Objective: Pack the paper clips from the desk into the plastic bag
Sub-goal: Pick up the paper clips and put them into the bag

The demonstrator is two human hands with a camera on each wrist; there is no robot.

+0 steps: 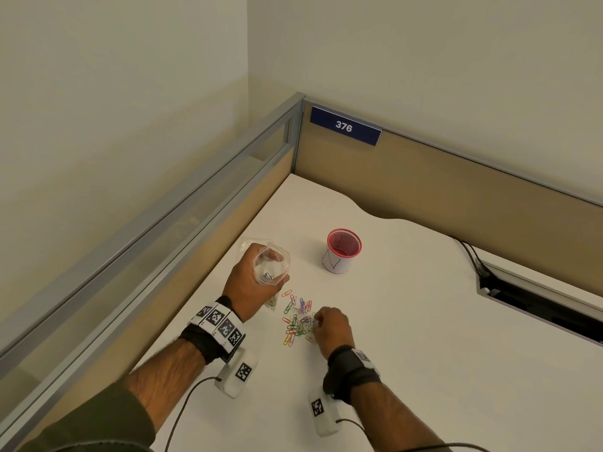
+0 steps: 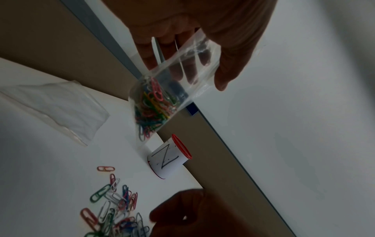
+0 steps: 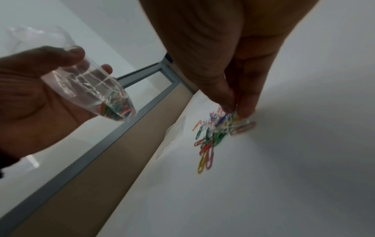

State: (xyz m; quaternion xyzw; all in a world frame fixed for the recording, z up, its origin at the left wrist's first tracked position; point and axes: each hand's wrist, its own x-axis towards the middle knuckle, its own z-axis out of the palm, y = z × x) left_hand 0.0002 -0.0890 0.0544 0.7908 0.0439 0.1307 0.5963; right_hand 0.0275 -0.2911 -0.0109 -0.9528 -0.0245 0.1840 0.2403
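My left hand (image 1: pixel 253 282) holds a small clear plastic bag (image 1: pixel 271 263) above the white desk (image 1: pixel 408 337), mouth up and held open. Coloured paper clips sit in the bag's bottom (image 2: pixel 153 102). A loose pile of coloured paper clips (image 1: pixel 297 318) lies on the desk just below and right of the bag. My right hand (image 1: pixel 329 327) is down on the pile's right side, and its thumb and fingers pinch a few clips (image 3: pixel 233 115). In the right wrist view the bag (image 3: pixel 95 89) sits in my left palm (image 3: pixel 30 102).
A red mesh cup (image 1: pixel 341 251) wrapped in white paper stands behind the pile. A second flat clear bag (image 2: pixel 58 110) lies on the desk by the left partition (image 1: pixel 182 243). A cable slot (image 1: pixel 535 301) with black cords opens at the right.
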